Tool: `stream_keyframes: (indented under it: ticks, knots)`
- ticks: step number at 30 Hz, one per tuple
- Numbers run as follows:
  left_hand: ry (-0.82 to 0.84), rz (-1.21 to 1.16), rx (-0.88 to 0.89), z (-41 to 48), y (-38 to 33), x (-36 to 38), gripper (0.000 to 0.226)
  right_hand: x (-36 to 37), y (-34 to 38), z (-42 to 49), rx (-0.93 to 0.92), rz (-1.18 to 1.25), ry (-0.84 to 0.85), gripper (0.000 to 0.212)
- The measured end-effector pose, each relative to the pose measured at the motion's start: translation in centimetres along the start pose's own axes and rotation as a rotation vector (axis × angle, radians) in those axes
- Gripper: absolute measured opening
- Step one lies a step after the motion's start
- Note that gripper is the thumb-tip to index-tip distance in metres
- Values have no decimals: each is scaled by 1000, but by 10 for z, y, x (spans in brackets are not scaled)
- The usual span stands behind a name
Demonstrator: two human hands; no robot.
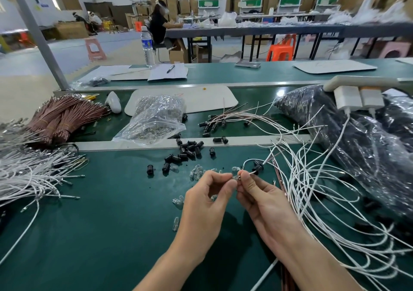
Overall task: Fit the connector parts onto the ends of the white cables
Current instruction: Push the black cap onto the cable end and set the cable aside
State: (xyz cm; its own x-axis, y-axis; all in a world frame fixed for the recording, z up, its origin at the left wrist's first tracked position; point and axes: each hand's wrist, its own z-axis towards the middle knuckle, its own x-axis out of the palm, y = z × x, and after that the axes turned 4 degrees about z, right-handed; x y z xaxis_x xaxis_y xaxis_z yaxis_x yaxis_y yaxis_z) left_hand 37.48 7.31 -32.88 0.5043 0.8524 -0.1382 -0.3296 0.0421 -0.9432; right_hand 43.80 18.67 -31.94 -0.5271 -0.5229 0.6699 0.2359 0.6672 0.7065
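Observation:
My left hand [206, 203] and my right hand [261, 198] meet above the green mat, fingertips together. Between them sits a small clear bulb-like part [235, 177], pinched by my left thumb and forefinger. My right fingers pinch the end of a white cable [245, 162] that carries a black connector sleeve [257, 169] just beyond my fingertips. Loose black sleeves [188, 149] lie scattered ahead, and clear bulbs [196, 172] lie near my left hand. Finished and loose white cables [312, 179] pile up to the right.
A bundle of white cables [29, 174] lies at the left, brown wire bundles [62, 116] behind it. A clear bag of parts [154, 121] and a large black-filled plastic bag [348, 134] sit further back. A metal rail [156, 145] crosses the bench.

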Motion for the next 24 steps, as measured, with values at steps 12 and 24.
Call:
stream_keyframes:
  ticks: [12, 24]
  knots:
    - [1, 47, 53, 0, 1, 1, 8, -2, 2, -1, 3, -40, 19, 16]
    - [-37, 607, 444, 4, 2, -8, 15, -2, 5, -2, 69, -65, 68, 18]
